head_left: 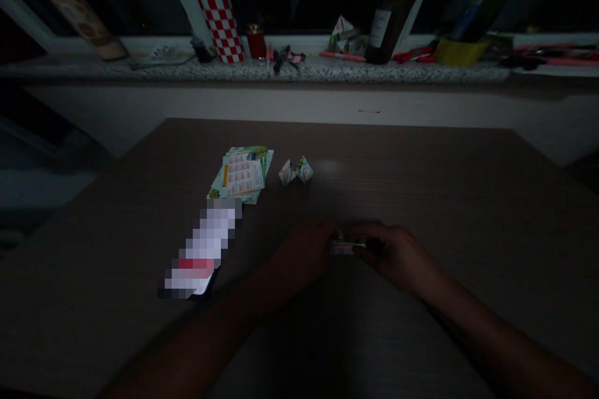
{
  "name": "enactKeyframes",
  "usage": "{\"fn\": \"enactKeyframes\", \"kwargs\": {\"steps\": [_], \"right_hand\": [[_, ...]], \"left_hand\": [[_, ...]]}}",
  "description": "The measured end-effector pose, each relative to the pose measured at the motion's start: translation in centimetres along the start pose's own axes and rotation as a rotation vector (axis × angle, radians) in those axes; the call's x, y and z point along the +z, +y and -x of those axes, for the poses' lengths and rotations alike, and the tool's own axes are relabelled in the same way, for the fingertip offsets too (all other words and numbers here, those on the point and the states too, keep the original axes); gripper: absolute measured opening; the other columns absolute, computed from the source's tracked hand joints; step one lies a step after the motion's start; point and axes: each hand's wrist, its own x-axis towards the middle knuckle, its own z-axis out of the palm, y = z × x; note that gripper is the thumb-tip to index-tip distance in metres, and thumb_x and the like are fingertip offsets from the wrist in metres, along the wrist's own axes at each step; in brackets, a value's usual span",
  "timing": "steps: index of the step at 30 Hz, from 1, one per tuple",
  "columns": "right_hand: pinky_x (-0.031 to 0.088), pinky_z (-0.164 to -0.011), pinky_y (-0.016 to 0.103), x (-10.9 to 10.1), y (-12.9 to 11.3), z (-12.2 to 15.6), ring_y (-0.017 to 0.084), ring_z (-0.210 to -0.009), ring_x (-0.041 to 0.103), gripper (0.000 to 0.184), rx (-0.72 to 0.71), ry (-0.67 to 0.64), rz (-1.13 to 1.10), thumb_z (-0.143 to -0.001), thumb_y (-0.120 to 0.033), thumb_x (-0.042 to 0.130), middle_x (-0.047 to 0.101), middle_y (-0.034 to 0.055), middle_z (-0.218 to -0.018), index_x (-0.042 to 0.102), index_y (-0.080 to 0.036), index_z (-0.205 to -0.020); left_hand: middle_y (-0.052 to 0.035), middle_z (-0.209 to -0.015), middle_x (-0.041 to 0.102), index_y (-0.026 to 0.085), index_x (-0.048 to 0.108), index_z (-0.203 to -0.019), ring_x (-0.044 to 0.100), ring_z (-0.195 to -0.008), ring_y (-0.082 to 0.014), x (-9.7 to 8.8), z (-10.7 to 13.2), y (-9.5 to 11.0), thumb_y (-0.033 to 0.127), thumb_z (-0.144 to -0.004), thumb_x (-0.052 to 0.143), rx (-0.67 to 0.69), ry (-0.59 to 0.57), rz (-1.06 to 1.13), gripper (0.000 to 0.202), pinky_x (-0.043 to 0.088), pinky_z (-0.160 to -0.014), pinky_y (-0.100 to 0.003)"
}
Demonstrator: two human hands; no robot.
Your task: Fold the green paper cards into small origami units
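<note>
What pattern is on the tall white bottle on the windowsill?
The bottle has a band of red and white checks near its base, seen best in the head view.

Lots of bare table (468, 187) on the right side, wide open. Open too from the right hand (397, 255) up to the far edge. No room between the right hand and the left hand (299, 259), both pinched on a small paper piece (344, 247). On the left, in the way: a pile of printed papers (243, 176), two little folded paper bits (296, 171) just beside it, a flat blurred thing (201, 255) closer in. Far back, a windowsill (327, 72) crowded with bottles (388, 19).
</note>
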Motion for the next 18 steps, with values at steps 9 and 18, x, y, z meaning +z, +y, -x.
{"fn": "enactKeyframes", "kwargs": {"steps": [9, 18], "right_hand": [[0.049, -0.065, 0.027, 0.1, 0.2, 0.1, 0.017, -0.071, 0.064, 0.028, 0.001, 0.012, 0.012, -0.073, -0.009, 0.062, 0.07, 0.0005, -0.084, 0.068, -0.023, -0.096], [0.048, -0.066, 0.028, 0.0, 0.2, 0.1, 0.016, -0.071, 0.064, 0.032, 0.012, -0.004, 0.018, -0.072, -0.007, 0.062, 0.07, -0.0005, -0.084, 0.068, -0.025, -0.097]], "left_hand": [[-0.0063, -0.094, 0.065, 0.017, 0.058, -0.097, 0.061, -0.085, -0.0221, 0.2, -0.5, 0.9, 0.027, -0.081, 0.059, -0.082, 0.036, -0.013, 0.02, 0.045, -0.073, -0.031], [-0.0054, -0.1, 0.061, 0.018, 0.058, -0.101, 0.057, -0.091, -0.02, -0.8, -0.1, 0.8, 0.011, -0.081, 0.053, -0.042, 0.012, 0.019, 0.022, 0.044, -0.077, -0.03]]}}
